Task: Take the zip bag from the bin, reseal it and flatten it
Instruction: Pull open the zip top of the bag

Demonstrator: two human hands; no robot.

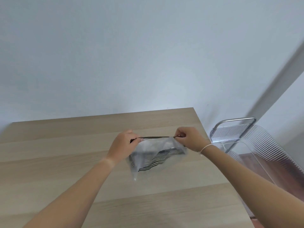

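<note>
- While its dark zip strip is stretched taut between two hands, the zip bag (154, 157), clear with black wavy stripes, hangs over the middle of the wooden table (65, 162).
- The left hand (123, 145) pinches the strip's left end between thumb and fingers.
- The right hand (189, 139) pinches the right end; a thin white wristband (204, 148) circles that wrist.
- A clear ribbed chair (256, 145) stands beside the table's right edge.

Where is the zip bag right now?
In the head view, the zip bag hangs mid-frame over the wooden table, stretched between left hand and right hand.
</note>
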